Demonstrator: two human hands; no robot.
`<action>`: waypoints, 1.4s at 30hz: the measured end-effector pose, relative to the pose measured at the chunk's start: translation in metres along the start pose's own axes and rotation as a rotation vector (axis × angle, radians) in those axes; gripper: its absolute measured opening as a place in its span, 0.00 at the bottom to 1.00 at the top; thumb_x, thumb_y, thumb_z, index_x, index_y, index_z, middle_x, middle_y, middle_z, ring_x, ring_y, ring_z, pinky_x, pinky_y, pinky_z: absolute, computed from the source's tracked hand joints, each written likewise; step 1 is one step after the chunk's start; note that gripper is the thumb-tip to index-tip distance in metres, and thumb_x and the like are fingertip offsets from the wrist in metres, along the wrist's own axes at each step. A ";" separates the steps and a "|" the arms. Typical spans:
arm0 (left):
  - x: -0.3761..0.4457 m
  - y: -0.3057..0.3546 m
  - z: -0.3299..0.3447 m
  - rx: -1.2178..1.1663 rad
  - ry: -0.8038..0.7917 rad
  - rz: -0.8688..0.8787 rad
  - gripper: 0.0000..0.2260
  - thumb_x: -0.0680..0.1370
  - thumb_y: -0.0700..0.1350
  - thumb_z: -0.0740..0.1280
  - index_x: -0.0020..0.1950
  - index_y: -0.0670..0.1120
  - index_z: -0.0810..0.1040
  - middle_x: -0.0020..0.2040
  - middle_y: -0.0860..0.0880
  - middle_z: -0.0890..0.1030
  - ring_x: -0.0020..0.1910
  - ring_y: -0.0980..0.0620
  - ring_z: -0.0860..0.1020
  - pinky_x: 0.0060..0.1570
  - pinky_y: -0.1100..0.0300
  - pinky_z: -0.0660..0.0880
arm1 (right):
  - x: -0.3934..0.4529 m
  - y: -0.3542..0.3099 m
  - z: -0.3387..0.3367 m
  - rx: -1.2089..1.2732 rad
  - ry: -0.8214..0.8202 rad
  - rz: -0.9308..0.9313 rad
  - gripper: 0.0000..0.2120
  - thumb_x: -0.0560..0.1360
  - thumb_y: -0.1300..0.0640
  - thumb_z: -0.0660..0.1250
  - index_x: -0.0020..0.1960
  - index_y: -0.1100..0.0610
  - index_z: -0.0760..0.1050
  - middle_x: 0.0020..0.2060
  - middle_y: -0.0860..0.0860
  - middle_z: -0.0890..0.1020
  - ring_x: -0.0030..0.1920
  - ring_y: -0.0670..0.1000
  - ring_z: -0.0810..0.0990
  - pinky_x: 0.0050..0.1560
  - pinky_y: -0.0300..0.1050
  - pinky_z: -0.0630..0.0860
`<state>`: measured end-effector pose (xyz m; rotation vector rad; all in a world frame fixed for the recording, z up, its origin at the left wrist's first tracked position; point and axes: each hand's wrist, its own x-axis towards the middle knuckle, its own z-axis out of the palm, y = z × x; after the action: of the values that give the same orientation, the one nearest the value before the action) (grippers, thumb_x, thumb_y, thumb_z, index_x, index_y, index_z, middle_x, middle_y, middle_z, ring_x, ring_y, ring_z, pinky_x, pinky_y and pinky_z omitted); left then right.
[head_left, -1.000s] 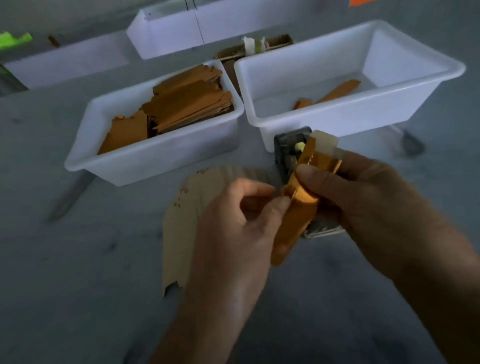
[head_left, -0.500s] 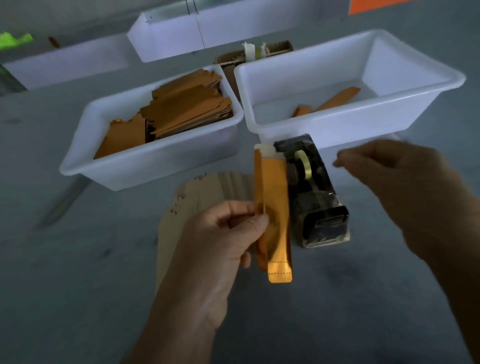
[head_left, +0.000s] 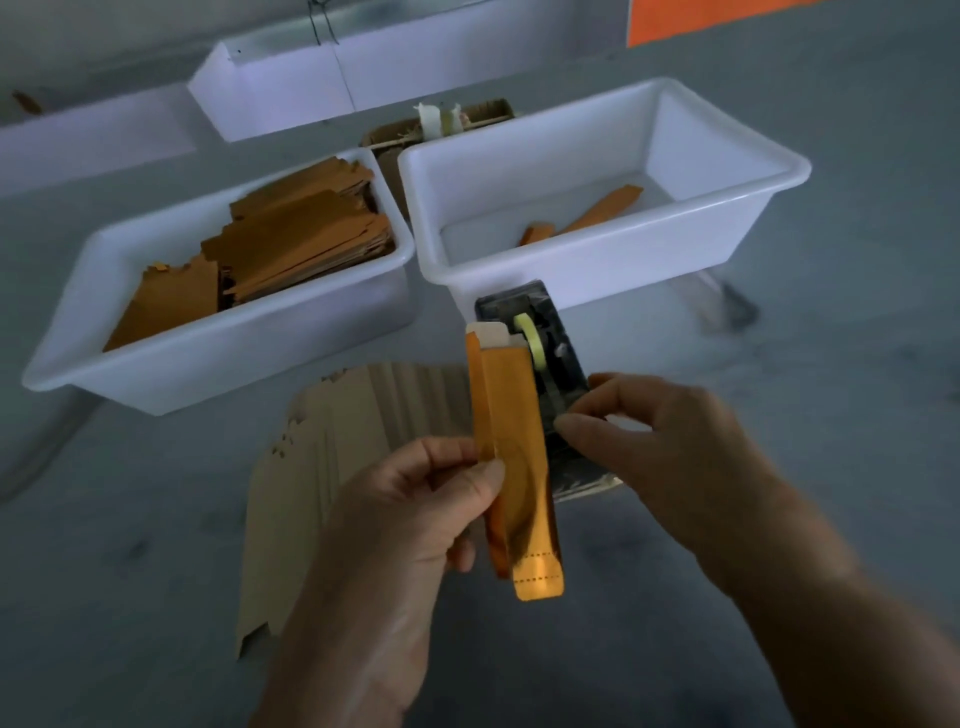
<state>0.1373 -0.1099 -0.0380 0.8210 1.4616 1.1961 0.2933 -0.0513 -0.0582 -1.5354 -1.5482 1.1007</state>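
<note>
Your left hand (head_left: 410, 519) pinches folded orange sleeve (head_left: 511, 441), right hand (head_left: 670, 447) pinches tape strip (head_left: 626, 423) at tape dispenser (head_left: 550, 343): skewed pull likely twists strip.

The lower half of the tape dispenser (head_left: 558, 332) at mid-frame is hidden behind the gold sleeve (head_left: 511, 415) and the right hand (head_left: 670, 452). Whether that hand's curled fingers pinch tape cannot be told. The left hand (head_left: 410, 519) covers part of the tan cards (head_left: 322, 441). An orange patch (head_left: 701, 18) is cut by the top edge. A dark streak (head_left: 727, 306) at mid-right is blurred.
</note>
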 end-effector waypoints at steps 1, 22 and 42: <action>0.000 -0.001 0.002 -0.001 0.002 -0.007 0.06 0.64 0.44 0.71 0.39 0.45 0.84 0.33 0.43 0.82 0.27 0.52 0.73 0.22 0.66 0.67 | 0.001 0.000 0.001 0.023 0.006 0.010 0.05 0.68 0.50 0.71 0.37 0.52 0.81 0.38 0.40 0.79 0.43 0.38 0.77 0.40 0.33 0.70; 0.001 -0.019 0.017 -0.043 -0.002 -0.133 0.09 0.75 0.40 0.68 0.42 0.52 0.86 0.44 0.44 0.85 0.46 0.44 0.77 0.57 0.40 0.74 | -0.028 0.014 0.004 0.298 0.128 0.020 0.06 0.70 0.60 0.70 0.34 0.55 0.79 0.62 0.41 0.74 0.43 0.21 0.73 0.34 0.17 0.66; -0.002 0.002 0.010 0.048 -0.144 0.013 0.08 0.69 0.45 0.73 0.47 0.48 0.83 0.35 0.50 0.81 0.29 0.56 0.74 0.26 0.67 0.69 | -0.036 0.039 0.024 0.229 0.265 -0.193 0.08 0.67 0.45 0.73 0.37 0.46 0.77 0.65 0.36 0.72 0.64 0.36 0.71 0.54 0.45 0.76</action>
<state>0.1467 -0.1083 -0.0350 0.9314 1.3733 1.0923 0.2897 -0.0921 -0.1003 -1.2899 -1.3101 0.8918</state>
